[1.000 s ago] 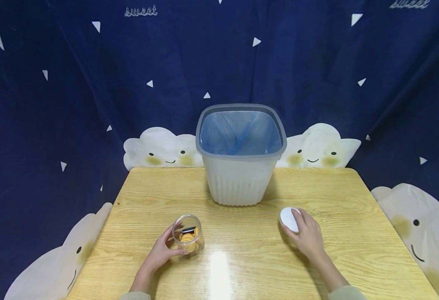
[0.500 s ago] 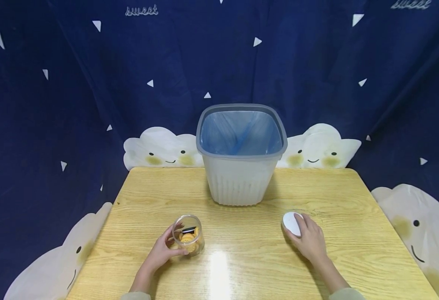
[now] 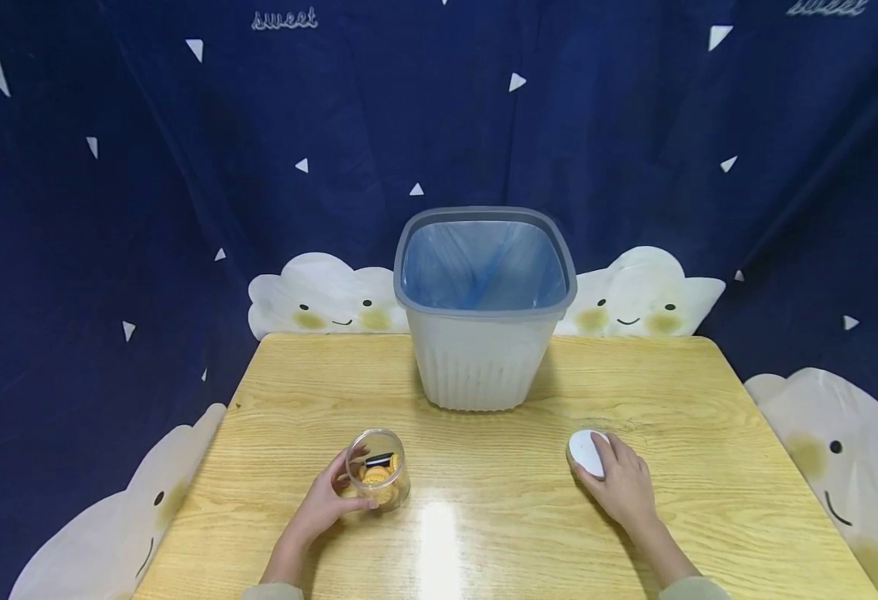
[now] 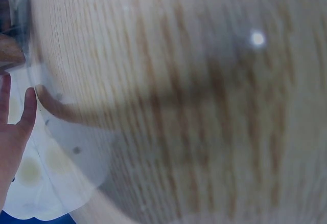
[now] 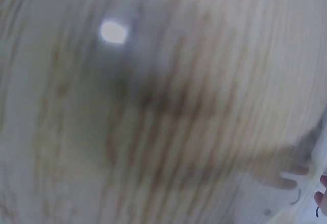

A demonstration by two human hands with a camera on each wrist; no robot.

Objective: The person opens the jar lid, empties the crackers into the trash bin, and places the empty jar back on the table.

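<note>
My left hand [image 3: 325, 504] grips a clear round jar [image 3: 403, 492] from its left side, thumb in front and fingers behind. The jar stands uncovered on the table, with yellow-orange cookies [image 3: 376, 475] and a black-and-white sandwich cookie [image 3: 379, 460] inside. To the right, my right hand [image 3: 625, 489] holds a white round lid [image 3: 585, 454] by its edge, low over the tabletop. In the left wrist view, part of the jar [image 4: 23, 24] and some fingers [image 4: 29, 112] show at the left edge. Only fingertips [image 5: 320, 198] appear in the right wrist view.
A pale ribbed bin [image 3: 480, 358] with a grey rim and a blue liner stands at the back middle of the wooden table [image 3: 319, 375]. Behind it hangs a dark blue curtain [image 3: 364, 100] with white clouds and triangles.
My right hand and the lid have moved a little toward me and slightly right, down close to the tabletop. The left hand and jar have stayed in place.
</note>
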